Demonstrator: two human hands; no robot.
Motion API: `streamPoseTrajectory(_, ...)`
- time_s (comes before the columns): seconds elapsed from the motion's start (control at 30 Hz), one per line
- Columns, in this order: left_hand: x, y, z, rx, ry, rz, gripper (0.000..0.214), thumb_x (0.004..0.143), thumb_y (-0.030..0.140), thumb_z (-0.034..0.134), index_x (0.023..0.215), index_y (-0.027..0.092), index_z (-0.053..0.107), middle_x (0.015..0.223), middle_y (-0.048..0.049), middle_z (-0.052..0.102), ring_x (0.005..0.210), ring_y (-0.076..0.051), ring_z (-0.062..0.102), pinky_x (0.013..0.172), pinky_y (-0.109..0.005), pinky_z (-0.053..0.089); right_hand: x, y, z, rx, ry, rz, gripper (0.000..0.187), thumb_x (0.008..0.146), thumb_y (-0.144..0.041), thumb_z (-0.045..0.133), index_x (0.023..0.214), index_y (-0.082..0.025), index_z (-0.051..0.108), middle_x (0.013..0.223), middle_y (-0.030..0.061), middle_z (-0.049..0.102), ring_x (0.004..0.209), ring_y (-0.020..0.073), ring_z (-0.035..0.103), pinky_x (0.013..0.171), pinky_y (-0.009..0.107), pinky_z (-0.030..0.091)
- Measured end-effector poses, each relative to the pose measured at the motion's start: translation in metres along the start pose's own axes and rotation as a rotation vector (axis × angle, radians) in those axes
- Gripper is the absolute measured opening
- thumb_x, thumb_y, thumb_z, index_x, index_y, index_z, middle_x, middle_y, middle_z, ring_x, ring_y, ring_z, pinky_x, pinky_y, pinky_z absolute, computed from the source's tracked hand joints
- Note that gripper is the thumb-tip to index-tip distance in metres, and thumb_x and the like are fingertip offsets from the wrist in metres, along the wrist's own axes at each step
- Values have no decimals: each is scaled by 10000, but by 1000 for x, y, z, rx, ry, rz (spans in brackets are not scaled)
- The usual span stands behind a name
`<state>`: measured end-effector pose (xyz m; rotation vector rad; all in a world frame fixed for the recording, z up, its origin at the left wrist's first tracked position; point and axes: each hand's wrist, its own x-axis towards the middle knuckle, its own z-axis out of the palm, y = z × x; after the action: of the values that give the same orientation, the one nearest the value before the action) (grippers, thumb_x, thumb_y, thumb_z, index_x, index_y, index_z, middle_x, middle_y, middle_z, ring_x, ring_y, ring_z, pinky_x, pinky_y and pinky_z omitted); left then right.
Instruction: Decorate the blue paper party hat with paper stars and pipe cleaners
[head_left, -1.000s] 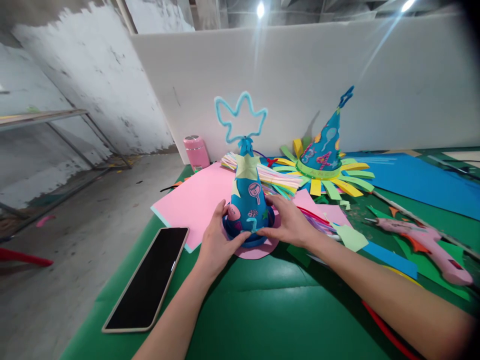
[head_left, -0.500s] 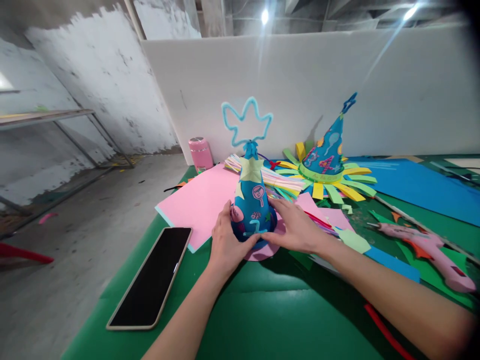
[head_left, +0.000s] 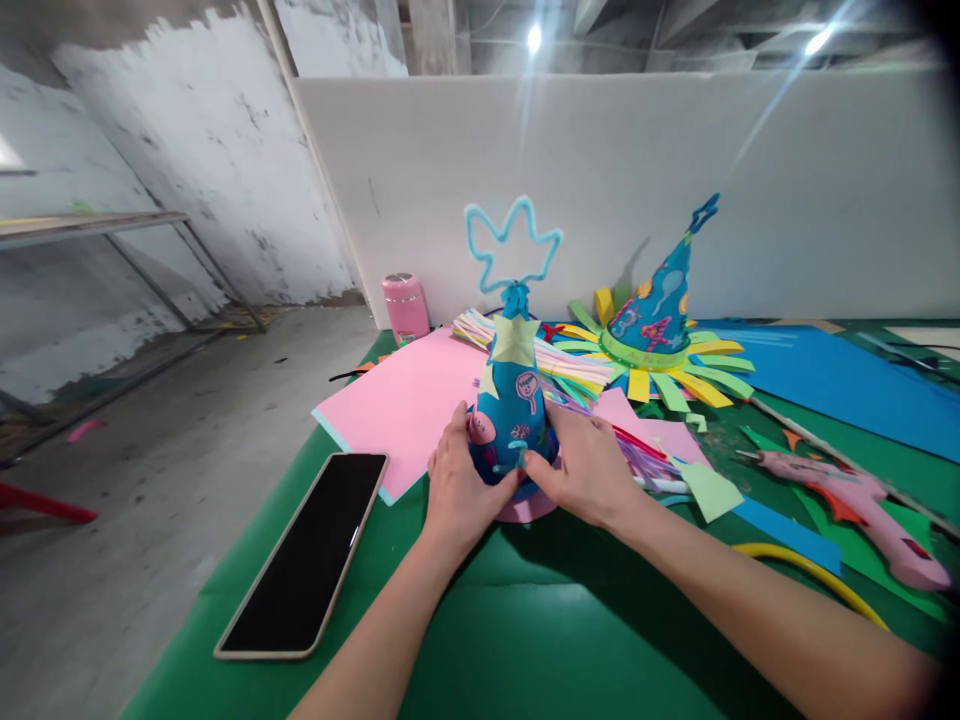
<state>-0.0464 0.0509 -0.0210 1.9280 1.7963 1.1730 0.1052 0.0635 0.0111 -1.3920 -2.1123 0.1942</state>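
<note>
A blue cone-shaped party hat (head_left: pixel 508 398) stands between my hands, decorated with pale stars, a lollipop sticker and a light-blue pipe-cleaner "2". On its tip rises a light-blue pipe-cleaner crown outline (head_left: pixel 523 205). My left hand (head_left: pixel 459 482) wraps the hat's lower left side, thumb across the front. On the lower right side, my right hand (head_left: pixel 589 462) grips it, its thumb pressing at the "2". A pink rim (head_left: pixel 527 509) shows under the base. Fingers behind the hat are hidden.
A phone (head_left: pixel 306 560) lies at left near the table edge. Pink paper (head_left: pixel 397 405), a pipe-cleaner bundle (head_left: pixel 574 366) and a pink bottle (head_left: pixel 406 307) are behind. Rightward stand a second party hat (head_left: pixel 654 305) with paper strips and a pink glue gun (head_left: pixel 855 500).
The hat has shifted slightly right in view, still held by both hands. My right thumb has moved up onto the "2". A yellow strip now shows beside my right forearm.
</note>
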Motion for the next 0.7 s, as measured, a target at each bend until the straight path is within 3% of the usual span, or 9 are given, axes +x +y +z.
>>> streamPoseTrajectory(0.17, -1, -1, -1, 9, 1, -6, 861, 606, 381, 654, 1302, 149, 204, 1220, -157, 452, 1141, -293, 425, 921, -469, 343, -2, 5, -8, 125, -41, -9, 511, 715, -300, 511, 1200, -152, 449, 1141, 126, 567, 1030, 325, 509, 849, 481, 380)
streamPoseTrajectory(0.33, -1, -3, -1, 9, 0, -22, 906, 584, 412, 669, 1313, 156, 196, 1272, -163, 417, 1169, -299, 398, 935, -472, 330, -3, 22, -2, 534, -25, 43, 386, 788, -226, 448, 1173, -217, 462, 1173, 62, 551, 1062, 228, 517, 885, 399, 421)
streamPoseTrajectory(0.4, 0, -3, -1, 16, -3, -22, 909, 582, 420, 668, 1313, 152, 198, 1272, -162, 421, 1164, -297, 404, 935, -470, 331, -4, 27, 2, 693, 52, 100, 318, 794, -225, 460, 1111, -218, 480, 1114, 63, 575, 1025, 208, 541, 867, 384, 446)
streamPoseTrajectory(0.5, 0, -3, -2, 26, -10, -26, 910, 580, 426, 668, 1311, 147, 203, 1267, -166, 426, 1161, -293, 407, 935, -464, 333, 0, 31, 0, 838, 277, 150, 228, 782, -246, 504, 1007, -217, 488, 961, 55, 591, 925, 188, 570, 821, 369, 474)
streamPoseTrajectory(0.6, 0, -2, -2, 26, -17, -33, 903, 583, 417, 668, 1309, 148, 203, 1269, -172, 422, 1168, -293, 400, 940, -470, 324, 9, 34, -9, 864, 512, 223, 196, 770, -282, 527, 953, -216, 498, 846, 35, 555, 797, 165, 568, 739, 339, 492)
streamPoseTrajectory(0.7, 0, -1, -2, 13, -17, -42, 899, 577, 403, 675, 1306, 164, 207, 1269, -170, 421, 1172, -298, 398, 938, -483, 318, 17, 37, -18, 883, 630, 292, 188, 772, -303, 520, 936, -211, 517, 792, 20, 534, 665, 131, 538, 610, 283, 485)
